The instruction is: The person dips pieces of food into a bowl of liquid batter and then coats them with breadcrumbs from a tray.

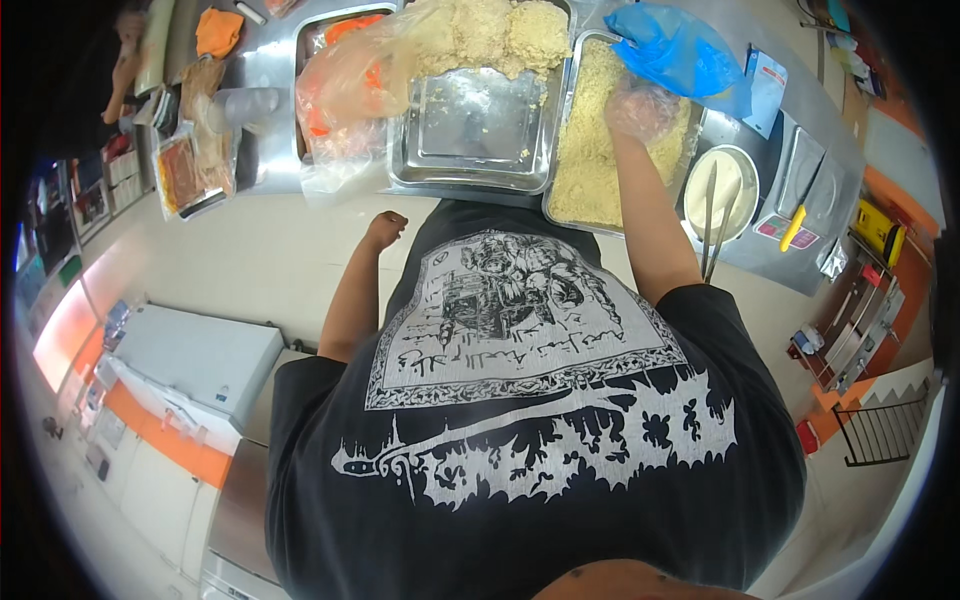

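My right hand [643, 111], in a clear plastic glove, is down in a metal tray of yellowish crumbs [589, 176]; its fingers are blurred by the plastic, so I cannot tell whether they hold anything. A blue plastic bag [675, 49] lies just beyond it. Bare and loosely curled, my left hand [388, 229] hangs off the table edge with nothing visible in it. Between the hands stands a steel tray [480, 178], its far part heaped with crumb-coated pieces [499, 34]. To its left, a clear plastic bag [352, 97] overlies another tray with orange-red contents.
Metal tongs [716, 217] rest in a round bowl of pale batter or cream [742, 171] at right. Beyond them a yellow-handled knife [795, 225] lies on a lidded container. Packaged food [187, 176] and an orange cloth [219, 32] are at left. Another person's hand [124, 71] shows at upper left.
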Available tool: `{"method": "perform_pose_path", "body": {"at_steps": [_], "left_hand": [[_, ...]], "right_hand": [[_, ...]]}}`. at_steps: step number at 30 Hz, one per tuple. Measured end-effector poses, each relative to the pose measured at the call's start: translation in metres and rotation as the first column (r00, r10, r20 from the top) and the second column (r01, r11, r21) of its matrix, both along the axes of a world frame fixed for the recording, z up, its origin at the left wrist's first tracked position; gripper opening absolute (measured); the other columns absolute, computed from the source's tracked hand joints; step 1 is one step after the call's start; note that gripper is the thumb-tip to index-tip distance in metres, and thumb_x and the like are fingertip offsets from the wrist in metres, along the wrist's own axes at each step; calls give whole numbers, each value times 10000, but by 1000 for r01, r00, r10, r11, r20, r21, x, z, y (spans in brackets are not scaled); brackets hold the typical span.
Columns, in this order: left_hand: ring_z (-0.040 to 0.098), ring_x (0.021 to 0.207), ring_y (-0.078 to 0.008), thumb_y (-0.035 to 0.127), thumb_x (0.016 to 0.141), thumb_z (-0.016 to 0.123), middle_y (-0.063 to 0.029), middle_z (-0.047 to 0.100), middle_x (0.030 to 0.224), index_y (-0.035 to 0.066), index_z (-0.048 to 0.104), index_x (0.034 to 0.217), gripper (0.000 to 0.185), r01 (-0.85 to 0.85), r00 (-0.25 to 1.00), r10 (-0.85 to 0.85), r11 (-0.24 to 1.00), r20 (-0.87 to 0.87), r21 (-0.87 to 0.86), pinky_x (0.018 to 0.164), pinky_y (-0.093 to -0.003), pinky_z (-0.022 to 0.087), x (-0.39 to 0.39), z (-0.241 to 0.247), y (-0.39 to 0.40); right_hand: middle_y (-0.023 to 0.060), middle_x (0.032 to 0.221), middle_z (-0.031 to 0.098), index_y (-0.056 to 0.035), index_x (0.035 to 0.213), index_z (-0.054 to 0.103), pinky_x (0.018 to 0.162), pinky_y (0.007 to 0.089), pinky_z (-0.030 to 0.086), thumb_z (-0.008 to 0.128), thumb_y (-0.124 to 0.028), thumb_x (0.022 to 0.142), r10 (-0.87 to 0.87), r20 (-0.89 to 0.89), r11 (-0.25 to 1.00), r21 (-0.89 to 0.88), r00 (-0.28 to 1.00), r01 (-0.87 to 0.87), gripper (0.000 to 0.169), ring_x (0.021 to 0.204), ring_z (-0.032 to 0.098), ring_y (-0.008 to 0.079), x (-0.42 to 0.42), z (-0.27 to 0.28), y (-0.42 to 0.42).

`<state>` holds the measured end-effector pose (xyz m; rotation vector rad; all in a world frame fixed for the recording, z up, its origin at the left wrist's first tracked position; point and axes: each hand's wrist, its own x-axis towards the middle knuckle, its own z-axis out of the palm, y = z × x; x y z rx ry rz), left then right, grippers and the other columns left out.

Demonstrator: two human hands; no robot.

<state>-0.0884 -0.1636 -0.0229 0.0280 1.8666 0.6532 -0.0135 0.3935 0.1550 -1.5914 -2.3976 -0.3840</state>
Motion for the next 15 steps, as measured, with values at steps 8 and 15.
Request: {"method": "perform_pose_path", "body": {"at_steps": [8,15], "left_hand": [[682,705,-223,347,899,550,-122,711,868,17,695,972,368,391,920,-391,920,14,-31,644,-360,530,-33,-26,63],[678,767,-219,362,871,589,-139,705,957,27,669,1101,414,162,975,-159,987,153,-4,609,-328,530,-13,-24,66]], "right_hand": [[180,1048,626,-4,1081,626,857,521,438,441,-393,926,324,117,943,-117,939,-311,457,987,594,332,0,11,26],[233,1300,517,7,1260,526,1077,522,305,389,-488,946,240,-126,897,-350,963,-270,602,1246,475,340,23,-5,-6]]}}
